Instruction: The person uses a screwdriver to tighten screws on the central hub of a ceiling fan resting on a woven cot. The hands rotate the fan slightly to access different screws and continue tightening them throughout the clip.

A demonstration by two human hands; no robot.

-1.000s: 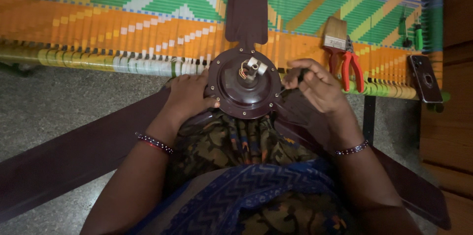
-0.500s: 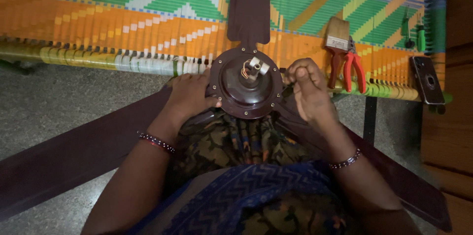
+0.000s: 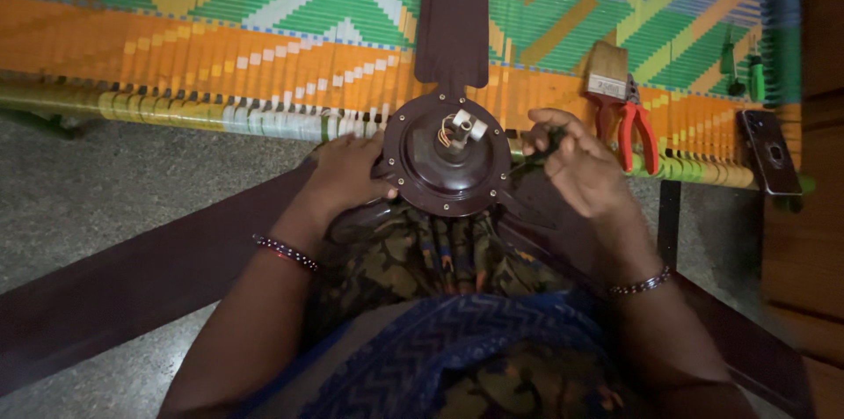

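Left hand [image 3: 345,174] gripping the left rim of the brown fan motor [image 3: 444,155], right hand [image 3: 580,168] just right of it pinching a dark screwdriver [image 3: 538,155], red pliers [image 3: 635,129] further right.

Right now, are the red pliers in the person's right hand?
No, the red pliers lie on the woven cot beside a paintbrush, while the right hand holds a dark tool at the fan motor.
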